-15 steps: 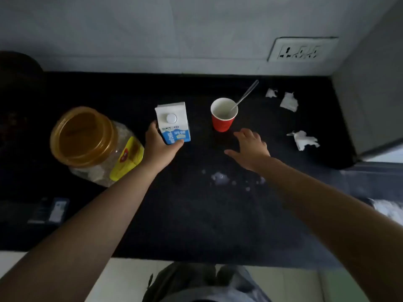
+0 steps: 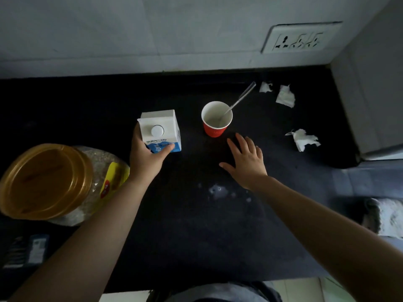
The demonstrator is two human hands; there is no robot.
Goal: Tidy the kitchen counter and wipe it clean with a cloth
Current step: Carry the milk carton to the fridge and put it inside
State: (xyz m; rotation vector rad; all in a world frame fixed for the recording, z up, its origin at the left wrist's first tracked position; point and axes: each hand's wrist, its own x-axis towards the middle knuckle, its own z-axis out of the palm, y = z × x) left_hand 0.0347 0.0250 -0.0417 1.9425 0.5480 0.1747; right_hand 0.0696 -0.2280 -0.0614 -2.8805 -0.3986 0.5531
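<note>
Reaching with fingers spread wide and holding nothing, the right hand (image 2: 245, 163) is just below the red cup (image 2: 216, 120), which stands straight up ahead of the fingertips with a spoon (image 2: 238, 101) leaning up-right, while the left hand (image 2: 146, 158) is wrapped around the milk carton (image 2: 161, 130), farther left.

You face a dim grey wall (image 2: 109, 29) behind the black tabletop (image 2: 196, 236), with a white socket plate (image 2: 299, 38) on that wall's right end.
</note>
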